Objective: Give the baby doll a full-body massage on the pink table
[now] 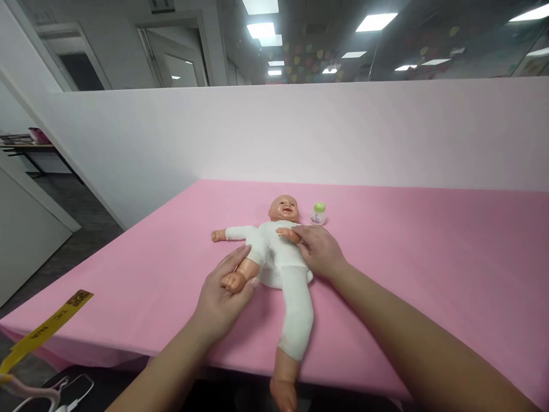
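A baby doll [274, 246] in white clothing lies on its back on the pink-covered table [150, 286], head toward the far side. My left hand [221, 297] is wrapped round the doll's bent leg, close to its bare foot [234, 281]. With my right hand [319, 249] I grip the doll's arm, its small hand [289, 234] resting across the chest. The other leg [297, 315] stretches toward me, its foot reaching past the table's front edge. One doll arm [240, 233] lies stretched out to the left.
A small jar with a green lid [318, 213] stands beside the doll's head. Behind the table rises a white partition [343, 137] with glass above. At lower left, a yellow tag [51, 326] and a white cable [77, 389] show near the edge.
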Action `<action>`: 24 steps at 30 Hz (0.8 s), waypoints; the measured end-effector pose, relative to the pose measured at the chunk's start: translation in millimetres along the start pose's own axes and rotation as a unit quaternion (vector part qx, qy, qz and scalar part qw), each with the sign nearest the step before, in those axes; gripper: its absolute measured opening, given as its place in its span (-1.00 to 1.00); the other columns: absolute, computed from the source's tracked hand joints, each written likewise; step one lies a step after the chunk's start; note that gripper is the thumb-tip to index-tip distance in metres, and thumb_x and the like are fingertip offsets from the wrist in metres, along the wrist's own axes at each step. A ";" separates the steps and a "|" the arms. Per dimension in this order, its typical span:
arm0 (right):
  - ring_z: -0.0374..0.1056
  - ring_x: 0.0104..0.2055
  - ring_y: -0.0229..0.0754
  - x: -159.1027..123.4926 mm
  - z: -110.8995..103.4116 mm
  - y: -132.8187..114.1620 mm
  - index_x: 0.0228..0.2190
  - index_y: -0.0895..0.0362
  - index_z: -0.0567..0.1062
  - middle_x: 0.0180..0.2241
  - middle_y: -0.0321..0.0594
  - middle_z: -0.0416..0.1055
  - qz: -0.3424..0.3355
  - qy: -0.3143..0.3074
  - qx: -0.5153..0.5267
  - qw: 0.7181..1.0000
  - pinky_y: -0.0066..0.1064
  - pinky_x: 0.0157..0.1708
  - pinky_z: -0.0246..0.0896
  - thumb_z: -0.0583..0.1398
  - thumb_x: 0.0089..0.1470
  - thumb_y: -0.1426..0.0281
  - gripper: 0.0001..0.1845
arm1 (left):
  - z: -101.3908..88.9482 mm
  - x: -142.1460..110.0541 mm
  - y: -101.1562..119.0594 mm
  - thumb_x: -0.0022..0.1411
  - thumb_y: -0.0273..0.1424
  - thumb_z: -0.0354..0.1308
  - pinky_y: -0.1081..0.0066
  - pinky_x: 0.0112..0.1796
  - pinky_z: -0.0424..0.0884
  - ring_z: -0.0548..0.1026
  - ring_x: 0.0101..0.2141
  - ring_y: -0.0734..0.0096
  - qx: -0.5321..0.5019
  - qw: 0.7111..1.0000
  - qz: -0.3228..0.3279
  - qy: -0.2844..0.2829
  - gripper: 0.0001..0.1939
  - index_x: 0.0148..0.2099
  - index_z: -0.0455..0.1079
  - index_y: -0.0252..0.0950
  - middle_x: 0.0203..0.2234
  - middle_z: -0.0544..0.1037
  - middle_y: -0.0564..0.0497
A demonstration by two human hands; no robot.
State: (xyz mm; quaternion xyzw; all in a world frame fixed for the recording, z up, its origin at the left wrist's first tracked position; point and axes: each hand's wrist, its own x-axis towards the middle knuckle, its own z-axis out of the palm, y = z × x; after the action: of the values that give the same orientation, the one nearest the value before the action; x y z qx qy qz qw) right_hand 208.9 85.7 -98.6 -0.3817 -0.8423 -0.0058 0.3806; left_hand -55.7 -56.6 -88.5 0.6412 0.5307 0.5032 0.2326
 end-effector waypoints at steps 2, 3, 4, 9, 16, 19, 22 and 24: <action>0.45 0.10 0.04 -0.3 2.2 0.8 0.03 0.00 0.58 0.01 -0.18 0.59 -0.058 -0.011 -0.022 0.998 -0.05 0.15 0.30 0.21 0.27 0.50 -0.66 | 7.4 13.0 3.6 0.28 -0.16 0.35 0.05 0.36 0.19 0.29 0.35 0.03 -0.001 1.000 -0.003 -0.010 -0.31 0.39 0.34 -0.15 0.35 0.37 -0.07; 0.44 0.12 0.05 -0.6 3.5 2.2 0.00 0.00 0.60 0.02 -0.17 0.59 -0.078 -0.014 -0.030 0.996 -0.04 0.17 0.29 0.22 0.26 0.50 -0.67 | 10.8 18.8 4.9 0.28 -0.15 0.34 0.06 0.35 0.21 0.30 0.34 0.03 -0.004 1.000 -0.012 -0.016 -0.31 0.39 0.34 -0.14 0.34 0.37 -0.06; 0.43 0.12 0.06 -0.9 4.8 3.9 -0.02 0.00 0.61 0.02 -0.16 0.58 -0.092 -0.017 -0.036 0.995 -0.03 0.18 0.28 0.23 0.26 0.50 -0.69 | 13.8 24.0 5.9 0.29 -0.14 0.34 0.08 0.33 0.25 0.33 0.33 0.04 -0.009 0.999 -0.026 -0.024 -0.31 0.40 0.33 -0.13 0.33 0.39 -0.05; 0.41 0.14 0.06 -1.4 8.5 7.1 -0.04 -0.01 0.62 0.02 -0.18 0.57 -0.108 -0.029 -0.029 0.993 -0.01 0.20 0.26 0.23 0.22 0.56 -0.65 | 22.2 38.9 4.9 0.29 -0.11 0.33 0.11 0.26 0.34 0.43 0.25 0.06 -0.040 0.994 -0.088 -0.054 -0.28 0.43 0.29 -0.09 0.27 0.46 -0.02; 0.49 -0.05 0.02 -4.0 0.8 18.0 0.02 -0.03 0.54 -0.04 -0.19 0.59 0.118 0.018 0.115 0.986 -0.10 -0.05 0.42 0.28 0.22 0.30 -0.68 | 11.4 14.1 0.7 0.28 -0.17 0.35 0.07 0.35 0.21 0.28 0.36 0.07 -0.024 0.999 -0.030 -0.018 -0.30 0.41 0.32 -0.11 0.36 0.35 -0.04; 0.50 0.02 0.01 -6.0 -3.2 43.4 0.16 -0.05 0.43 0.05 -0.16 0.55 0.239 0.106 0.201 0.944 -0.13 -0.05 0.47 0.30 0.20 0.19 -0.49 | 0.9 -10.8 -0.2 0.28 -0.20 0.36 0.04 0.37 0.18 0.26 0.37 0.06 0.004 1.000 0.000 -0.003 -0.32 0.40 0.33 -0.07 0.37 0.33 -0.04; 0.54 0.00 -0.01 -8.5 -6.5 73.8 0.24 -0.06 0.32 0.05 -0.12 0.56 0.335 0.141 0.261 0.894 -0.15 -0.05 0.53 0.35 0.15 0.18 -0.33 | -11.1 -38.1 -1.5 0.30 -0.22 0.33 0.04 0.35 0.24 0.28 0.36 0.06 0.034 0.999 -0.004 0.006 -0.34 0.40 0.33 -0.06 0.37 0.34 -0.04; 0.54 0.01 -0.03 -10.4 -7.9 91.2 0.22 -0.08 0.30 0.11 -0.13 0.53 0.391 0.152 0.295 0.858 -0.16 -0.06 0.57 0.37 0.12 0.25 -0.31 | -18.4 -55.5 -3.4 0.30 -0.22 0.32 0.04 0.32 0.30 0.33 0.34 0.03 0.053 0.998 -0.019 0.010 -0.35 0.39 0.34 -0.09 0.35 0.37 -0.07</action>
State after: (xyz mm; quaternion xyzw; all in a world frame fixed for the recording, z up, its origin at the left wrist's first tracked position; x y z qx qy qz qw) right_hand 277.3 141.3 -125.3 -0.5437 -0.5179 0.3347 0.5694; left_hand -69.8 -110.6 -106.4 0.6370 0.5710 0.4764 0.2030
